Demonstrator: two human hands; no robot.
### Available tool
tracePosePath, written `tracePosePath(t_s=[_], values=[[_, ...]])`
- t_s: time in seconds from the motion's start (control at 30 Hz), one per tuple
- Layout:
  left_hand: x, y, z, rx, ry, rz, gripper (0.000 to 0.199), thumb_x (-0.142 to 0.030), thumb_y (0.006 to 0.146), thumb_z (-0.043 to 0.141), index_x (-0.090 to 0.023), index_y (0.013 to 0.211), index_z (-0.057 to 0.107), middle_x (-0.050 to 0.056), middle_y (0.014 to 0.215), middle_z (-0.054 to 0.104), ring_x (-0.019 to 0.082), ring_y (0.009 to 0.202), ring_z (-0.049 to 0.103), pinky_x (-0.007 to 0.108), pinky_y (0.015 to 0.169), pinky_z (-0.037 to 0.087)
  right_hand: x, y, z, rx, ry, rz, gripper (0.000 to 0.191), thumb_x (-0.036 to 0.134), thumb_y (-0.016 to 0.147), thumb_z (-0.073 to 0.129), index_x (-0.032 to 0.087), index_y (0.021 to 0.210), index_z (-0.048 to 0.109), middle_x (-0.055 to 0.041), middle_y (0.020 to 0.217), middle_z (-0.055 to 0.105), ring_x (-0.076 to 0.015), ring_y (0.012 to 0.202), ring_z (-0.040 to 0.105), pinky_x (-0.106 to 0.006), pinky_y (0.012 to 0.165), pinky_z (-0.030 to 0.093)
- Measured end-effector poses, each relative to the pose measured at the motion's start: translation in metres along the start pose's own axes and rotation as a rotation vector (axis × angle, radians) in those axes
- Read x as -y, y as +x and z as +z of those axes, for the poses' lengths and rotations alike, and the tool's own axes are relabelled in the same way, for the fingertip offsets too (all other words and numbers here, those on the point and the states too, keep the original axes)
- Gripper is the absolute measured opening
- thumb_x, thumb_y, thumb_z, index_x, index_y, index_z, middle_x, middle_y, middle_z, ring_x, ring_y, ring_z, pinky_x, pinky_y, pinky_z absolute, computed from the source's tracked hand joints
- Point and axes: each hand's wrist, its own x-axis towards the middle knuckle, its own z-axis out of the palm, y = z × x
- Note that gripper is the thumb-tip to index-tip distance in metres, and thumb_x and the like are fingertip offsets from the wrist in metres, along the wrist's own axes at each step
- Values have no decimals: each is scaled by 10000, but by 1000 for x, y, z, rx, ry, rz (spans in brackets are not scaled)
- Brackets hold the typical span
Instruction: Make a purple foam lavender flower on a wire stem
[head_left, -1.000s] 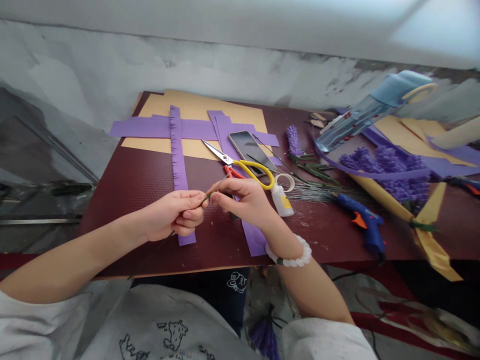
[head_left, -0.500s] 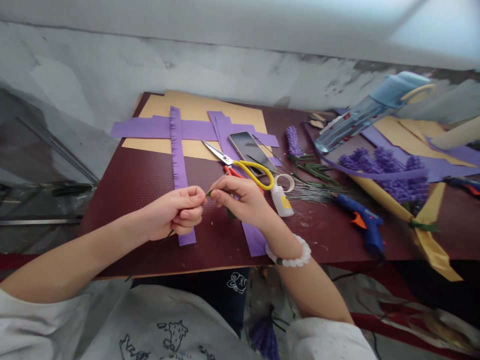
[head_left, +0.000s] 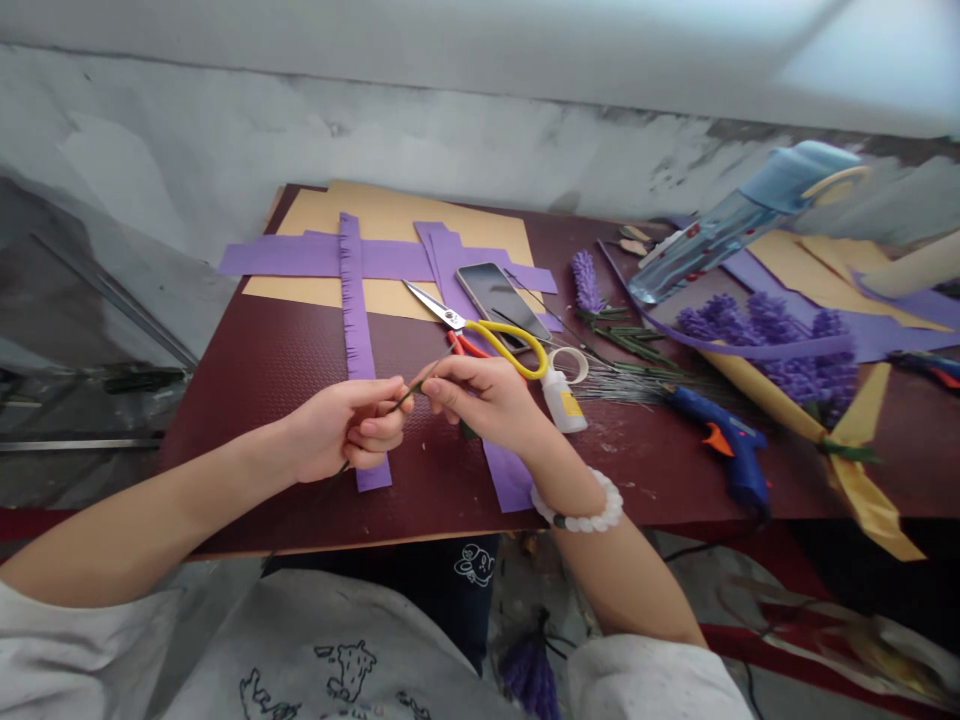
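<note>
Between my two hands runs a thin dark green stem, held near the table's front. My left hand is closed on it, with part of the stem showing below the fingers. My right hand pinches the stem's upper part between thumb and fingers. Under and behind my left hand lies a fringed purple strip. Scissors with yellow handles lie just beyond my right hand, partly over a phone. A small white glue bottle lies right of that hand.
Purple strips lie on tan sheets at the back. To the right are a blue glue gun, wire stems, a purple flower, a wrapped bouquet and a tilted blue bottle. The wall stands behind the table.
More of the green stem now shows between my fingertips, slanting up to the right. My fingers have shifted slightly. The purple band near the blue bottle has moved a little.
</note>
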Motion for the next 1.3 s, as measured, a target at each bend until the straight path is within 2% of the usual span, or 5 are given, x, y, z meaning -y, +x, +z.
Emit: tracePosePath(t_s=[0.43,0.67,0.87,1.13,1.3], values=[[3,0,-2,84,4,32,200,-249,913,490,-192,739,411,-97,453,271,46,392,88,105,313,128,1,0,1,-78,45,-27,105,279,793,656,183,751,660,-26,753,691,-111,649,590,-235,569,482],[4,0,-2,93,19,65,166,-247,923,470,-161,784,503,-70,480,396,27,363,146,106,315,170,1,-1,-1,-22,41,-4,89,239,836,616,157,815,645,7,669,622,-60,483,502,-209,462,415],[3,1,1,33,-17,65,153,-197,879,526,-138,739,505,-45,566,415,17,412,223,91,355,202,-1,3,-1,-51,-30,-205,96,204,854,600,189,761,616,-41,811,664,-144,789,610,-293,716,497],[-1,0,2,-51,-10,18,248,-279,905,470,-143,704,523,-81,490,246,35,420,110,96,335,144,-1,1,2,-58,-17,-109,80,208,867,589,169,816,636,-21,774,656,-100,670,570,-232,597,456],[2,2,-1,12,12,36,207,-260,894,508,-155,716,519,-77,481,297,30,404,123,89,331,161,0,1,3,-64,16,-92,70,210,867,581,168,861,637,-19,774,659,-90,645,562,-213,553,437]])
